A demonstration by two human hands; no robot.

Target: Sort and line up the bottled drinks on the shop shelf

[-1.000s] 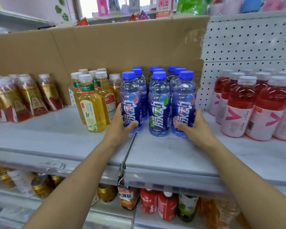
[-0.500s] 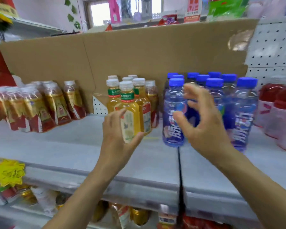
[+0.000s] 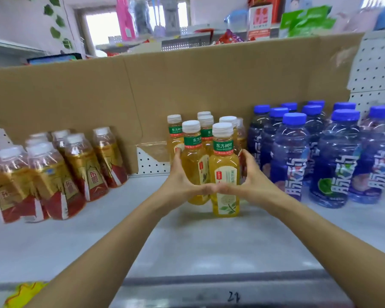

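Teas (image 3: 224, 150) were cupped by left hand (image 3: 181, 185) and right hand (image 3: 253, 182), fingers curled round; low, even pressure was judged safest against toppling.

**Yellow, Blue, Red and Gold**

The tea bottles (image 3: 225, 174) in the middle are yellow, with white caps and a green band with white letters. The front one has a pale label with a green and white flower on it. Right of the tea bottles are blue bottles (image 3: 289, 156) with blue caps, big white letters and a green lime picture. Left of the tea bottles, the red bottles (image 3: 82, 165) have gold and red labels and pale caps. Behind is brown cardboard (image 3: 187, 85). The shelf (image 3: 187, 241) under them is grey. The board (image 3: 376, 70) far right is white with rows of little dark holes.
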